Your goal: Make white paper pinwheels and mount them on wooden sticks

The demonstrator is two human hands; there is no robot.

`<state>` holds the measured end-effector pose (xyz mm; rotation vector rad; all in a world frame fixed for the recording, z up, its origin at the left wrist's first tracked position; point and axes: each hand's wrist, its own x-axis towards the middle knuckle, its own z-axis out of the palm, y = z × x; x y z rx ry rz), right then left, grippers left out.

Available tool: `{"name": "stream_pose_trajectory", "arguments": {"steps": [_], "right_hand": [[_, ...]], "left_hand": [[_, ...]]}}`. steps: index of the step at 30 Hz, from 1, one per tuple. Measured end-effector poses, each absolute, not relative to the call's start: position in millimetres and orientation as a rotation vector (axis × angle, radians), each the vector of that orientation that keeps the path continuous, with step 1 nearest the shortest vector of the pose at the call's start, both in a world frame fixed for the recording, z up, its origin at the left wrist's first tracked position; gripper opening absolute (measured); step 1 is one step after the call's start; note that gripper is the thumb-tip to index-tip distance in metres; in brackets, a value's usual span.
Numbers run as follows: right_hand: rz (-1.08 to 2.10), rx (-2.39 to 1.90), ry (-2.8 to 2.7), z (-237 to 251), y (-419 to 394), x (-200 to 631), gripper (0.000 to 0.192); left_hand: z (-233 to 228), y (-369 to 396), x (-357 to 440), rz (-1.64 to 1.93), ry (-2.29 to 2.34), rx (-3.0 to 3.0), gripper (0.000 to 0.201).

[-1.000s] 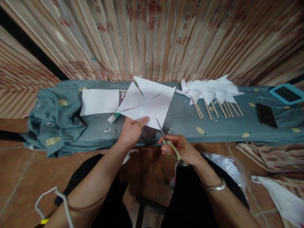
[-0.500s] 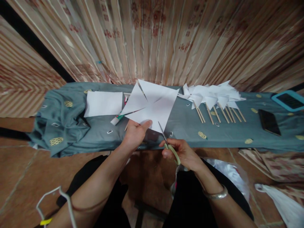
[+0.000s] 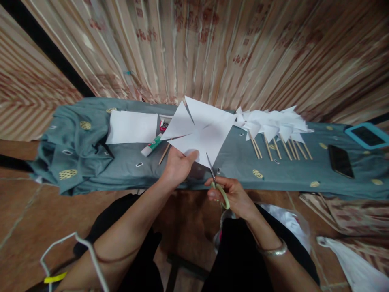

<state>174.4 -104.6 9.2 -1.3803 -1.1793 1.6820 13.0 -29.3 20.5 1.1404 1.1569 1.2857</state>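
My left hand (image 3: 180, 164) pinches the near edge of a white paper sheet (image 3: 209, 125), thumb on top and fingers beneath. Slits run from the sheet's corners toward its middle. Closed around the light-green handles of a pair of scissors (image 3: 219, 191) is my right hand (image 3: 232, 194); the blades lie at the sheet's near corner, pointing away from me. Left of the sheet are a stack of white paper (image 3: 132, 127), a green-and-white glue tube (image 3: 152, 145), a small red-and-white box (image 3: 164, 121) and a thin wooden stick (image 3: 165, 153).
Several white paper pinwheels (image 3: 273, 123) on wooden sticks lie in a row to the right. Beyond them are a dark phone (image 3: 340, 161) and a blue-framed device (image 3: 368, 136). A grey-green cloth (image 3: 194, 184) covers the narrow table, with a curtain (image 3: 194, 52) behind it.
The sheet has shifted slightly up and right in view, and its far and left slits gape wider. Both hands keep their grips; the scissors stay at the near corner.
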Motion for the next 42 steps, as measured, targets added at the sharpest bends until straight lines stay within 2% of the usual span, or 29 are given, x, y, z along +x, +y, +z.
{"name": "stream_pose_trajectory", "arguments": {"steps": [13,29,42], "right_hand": [[1.574,-1.378,-1.296,4,-108,180,0.046],[1.645,-1.402,-1.02,2,-107,172,0.052],[1.63,-1.386,-1.063,0,-108,170,0.049]], "left_hand": [[16,-29,21,1.236,1.187,1.243,0.016],[17,-29,20,1.242,1.228,1.256,0.015],[17,-28,21,1.247,1.138,1.214,0.015]]}}
